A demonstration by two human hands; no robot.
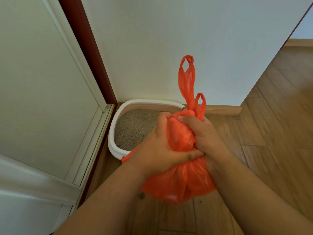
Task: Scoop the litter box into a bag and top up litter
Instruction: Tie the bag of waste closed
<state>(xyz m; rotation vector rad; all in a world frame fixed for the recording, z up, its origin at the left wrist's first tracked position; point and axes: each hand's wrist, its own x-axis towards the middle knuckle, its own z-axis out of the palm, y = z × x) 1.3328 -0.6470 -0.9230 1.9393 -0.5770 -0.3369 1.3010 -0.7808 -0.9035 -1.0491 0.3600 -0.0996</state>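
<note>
**Head view: closing the bag neck before topping up**

Head camera shows me both hands wrapped around the orange bag (180,175), held up over the wooden floor (271,133) just near of the litter box (116,150). My left hand (159,150) has its fingers curled tight around the gathered neck; my right hand (203,133) clamps the same neck from the right side. The two handles (187,78) stick up loose on the far side. I judge this is the closing step. To do it well I would keep the neck squeezed low, twist it, then knot the handles. The litter (133,128) looks level in the box, in the far left corner by the wall.
</note>
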